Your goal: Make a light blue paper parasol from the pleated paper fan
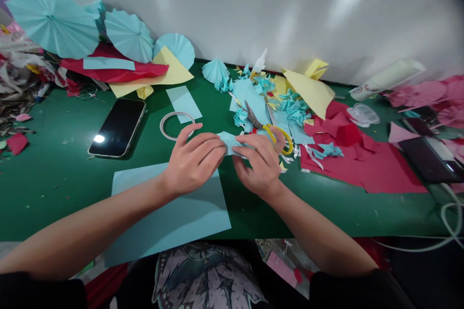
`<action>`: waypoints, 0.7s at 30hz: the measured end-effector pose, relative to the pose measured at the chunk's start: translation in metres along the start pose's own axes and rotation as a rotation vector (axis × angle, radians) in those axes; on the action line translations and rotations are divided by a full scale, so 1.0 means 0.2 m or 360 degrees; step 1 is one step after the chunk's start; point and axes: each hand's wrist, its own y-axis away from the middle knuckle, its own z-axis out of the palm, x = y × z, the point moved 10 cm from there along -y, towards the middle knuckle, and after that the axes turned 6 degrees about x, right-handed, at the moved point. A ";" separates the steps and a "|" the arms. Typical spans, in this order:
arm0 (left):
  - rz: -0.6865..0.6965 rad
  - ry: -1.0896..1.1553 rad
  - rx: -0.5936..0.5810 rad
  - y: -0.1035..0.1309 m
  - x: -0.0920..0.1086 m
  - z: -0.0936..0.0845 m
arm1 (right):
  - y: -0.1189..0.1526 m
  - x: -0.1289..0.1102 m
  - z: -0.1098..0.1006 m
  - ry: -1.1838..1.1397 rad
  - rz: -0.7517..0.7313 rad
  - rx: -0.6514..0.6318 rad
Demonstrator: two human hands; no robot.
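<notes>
Between my two hands is a small piece of folded light-blue paper [227, 143]. My left hand [195, 161] pinches its left side, with the thumb side partly hidden. On the other side, the fingers and thumb of my right hand [259, 161] close on the paper's right edge. A large light-blue sheet [174, 222] lies on the table under my left forearm. Just beyond my left hand rests a roll of white tape [163, 125]. Scissors with yellow handles [288, 142] lie behind my right hand, their blades pointing away.
Pleated blue paper fans [52, 21] stand at the back left. A phone [118, 128] lies on the green table [72, 188]. Blue scraps [292, 106] and red paper [384, 169] cover the right side, beside a dark device [427, 157] with a white cable [444, 212].
</notes>
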 end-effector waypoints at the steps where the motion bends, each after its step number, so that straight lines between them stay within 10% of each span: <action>1: 0.0020 -0.0006 0.0012 0.00 0.01 0.00 | 0.00 0.00 0.00 0.0002 -0.0005 -0.0002; 21: 0.0282 -0.0430 0.0023 0.02 0.14 0.01 | 0.02 -0.09 0.01 0.0095 -0.0143 -0.0014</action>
